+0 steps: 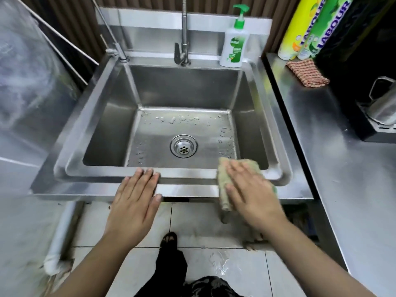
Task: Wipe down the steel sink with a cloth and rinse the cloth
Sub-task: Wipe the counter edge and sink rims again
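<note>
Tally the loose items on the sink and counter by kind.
Cloths: 2, beige cloth under the right hand, checked cloth
Pump bottle: 1
Tall cans: 2, yellow can, green can
Kettle: 1
Total: 6

A kitchen wash-up corner: a freestanding steel sink (107, 125) with a tap (184, 39), a pump soap bottle (234, 43) at 1 o'clock, a steel bench (342, 168) at 3 o'clock carrying a kettle (383, 103), and a tiled floor (137, 271) at 6.

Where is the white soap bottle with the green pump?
In the head view, the white soap bottle with the green pump stands upright on the back ledge of the steel sink, at its right rear corner, right of the steel tap.
</note>
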`<action>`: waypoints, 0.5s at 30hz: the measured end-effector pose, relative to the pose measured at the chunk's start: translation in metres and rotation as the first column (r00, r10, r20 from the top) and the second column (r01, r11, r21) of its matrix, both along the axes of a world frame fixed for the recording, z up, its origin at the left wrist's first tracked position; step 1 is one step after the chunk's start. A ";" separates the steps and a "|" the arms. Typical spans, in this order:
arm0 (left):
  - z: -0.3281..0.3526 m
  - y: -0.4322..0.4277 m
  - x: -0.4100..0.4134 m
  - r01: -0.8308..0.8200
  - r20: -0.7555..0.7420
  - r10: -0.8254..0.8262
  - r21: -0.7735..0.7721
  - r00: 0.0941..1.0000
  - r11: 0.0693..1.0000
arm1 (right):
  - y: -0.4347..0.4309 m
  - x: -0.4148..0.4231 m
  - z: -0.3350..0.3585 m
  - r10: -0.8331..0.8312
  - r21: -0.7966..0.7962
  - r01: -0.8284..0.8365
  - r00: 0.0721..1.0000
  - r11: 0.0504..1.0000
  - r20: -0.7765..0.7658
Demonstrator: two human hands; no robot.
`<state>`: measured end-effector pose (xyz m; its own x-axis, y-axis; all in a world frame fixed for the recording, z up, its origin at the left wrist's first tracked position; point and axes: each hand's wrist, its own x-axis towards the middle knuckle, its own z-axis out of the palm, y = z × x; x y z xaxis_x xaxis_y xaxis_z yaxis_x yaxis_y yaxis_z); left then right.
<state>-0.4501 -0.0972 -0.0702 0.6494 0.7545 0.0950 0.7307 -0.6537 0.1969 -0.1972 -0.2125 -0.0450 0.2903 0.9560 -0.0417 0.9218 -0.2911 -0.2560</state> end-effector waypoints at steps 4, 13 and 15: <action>0.000 0.005 -0.004 0.039 0.029 -0.038 -0.023 0.999 0.999 | -0.011 -0.011 -0.009 -0.191 0.008 0.191 0.979 0.982 0.064; 0.008 0.082 -0.118 -0.050 0.074 0.052 -0.021 0.996 0.998 | 0.113 -0.195 0.001 0.098 -0.047 -0.101 0.994 0.994 -0.056; 0.007 0.097 -0.133 -0.032 0.046 0.033 -0.030 0.998 0.999 | 0.118 -0.200 0.001 0.146 -0.062 -0.145 0.989 0.987 0.005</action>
